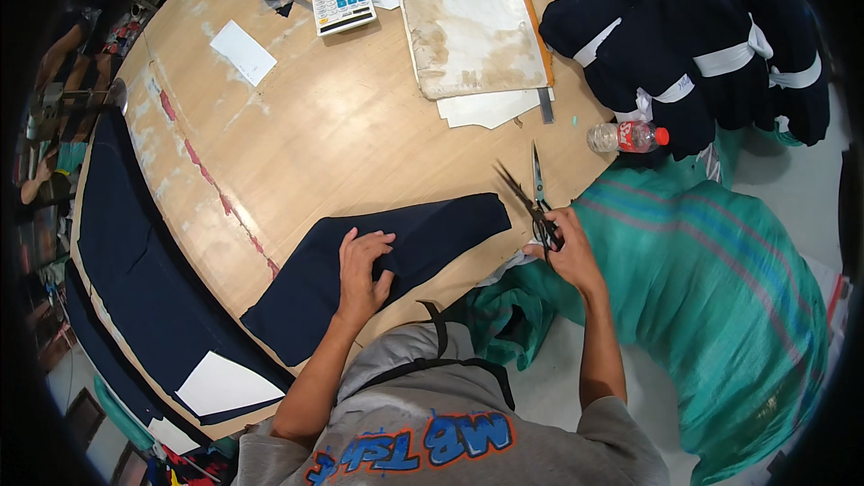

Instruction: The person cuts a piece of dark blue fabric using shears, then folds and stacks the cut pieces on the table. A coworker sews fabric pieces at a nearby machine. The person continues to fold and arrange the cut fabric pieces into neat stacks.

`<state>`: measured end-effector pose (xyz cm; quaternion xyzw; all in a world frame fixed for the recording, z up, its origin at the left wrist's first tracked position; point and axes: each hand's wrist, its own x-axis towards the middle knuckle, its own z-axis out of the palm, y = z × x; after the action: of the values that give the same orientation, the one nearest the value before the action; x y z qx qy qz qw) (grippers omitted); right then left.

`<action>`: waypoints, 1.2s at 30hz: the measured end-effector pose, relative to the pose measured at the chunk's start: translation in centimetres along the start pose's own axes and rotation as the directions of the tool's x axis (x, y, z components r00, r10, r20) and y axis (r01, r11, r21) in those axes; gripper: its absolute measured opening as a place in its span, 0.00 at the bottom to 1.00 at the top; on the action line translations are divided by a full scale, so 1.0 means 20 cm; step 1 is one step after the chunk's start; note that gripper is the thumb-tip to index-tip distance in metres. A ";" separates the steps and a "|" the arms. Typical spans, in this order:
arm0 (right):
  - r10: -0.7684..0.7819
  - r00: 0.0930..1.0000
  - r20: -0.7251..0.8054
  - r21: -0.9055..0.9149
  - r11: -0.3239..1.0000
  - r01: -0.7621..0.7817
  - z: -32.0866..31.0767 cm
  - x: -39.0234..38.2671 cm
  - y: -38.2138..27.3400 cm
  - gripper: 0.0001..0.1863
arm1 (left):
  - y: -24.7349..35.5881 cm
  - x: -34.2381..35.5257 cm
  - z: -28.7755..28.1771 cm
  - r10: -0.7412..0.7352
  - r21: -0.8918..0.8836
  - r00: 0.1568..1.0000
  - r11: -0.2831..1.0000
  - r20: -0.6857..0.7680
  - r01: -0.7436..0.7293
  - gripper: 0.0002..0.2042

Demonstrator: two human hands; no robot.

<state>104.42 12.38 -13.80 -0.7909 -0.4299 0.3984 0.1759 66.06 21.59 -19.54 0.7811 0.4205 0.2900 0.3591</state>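
My left hand (363, 274) rests on a cut piece of navy fabric (423, 234) lying along the near edge of the table. Its fingers are bent a little and spread, with nothing held in them. Just past the fabric's right end, my right hand (573, 252) grips black-handled scissors (544, 227) by the handles. Their dark blades point away from me, up and to the left. A pointed teal and metal blade (537, 175) stands close beside them; whether it belongs to another tool I cannot tell.
The wooden table (297, 135) carries a calculator (344, 7), a stained paper pad (477, 27) and a white card (243, 52). Long navy fabric (162, 261) with a white paper piece (225, 384) lies left. Tied navy bundles (666, 27), a bottle (625, 137) and a green sack (711, 279) are right.
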 end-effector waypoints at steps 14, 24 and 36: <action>-0.087 0.939 0.334 -0.088 0.988 0.123 -0.12 0.17 -0.09 0.33 | -0.02 0.07 -0.03 -0.042 -0.051 0.999 0.998 0.009 0.042 0.26; -0.010 0.951 0.309 -0.199 0.977 0.075 -0.14 0.19 -0.12 0.30 | -0.03 0.07 -0.02 -0.035 -0.050 0.999 0.998 0.000 0.035 0.26; -0.132 0.965 -0.225 -0.089 0.989 0.115 0.28 0.11 0.15 0.33 | -0.38 0.73 -0.35 -0.457 -0.137 0.880 0.887 -0.129 0.441 0.27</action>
<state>102.29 12.13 -20.24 -0.8095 -0.4698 0.2759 0.2189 64.41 39.28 -19.45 0.6172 0.6017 0.2808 0.4222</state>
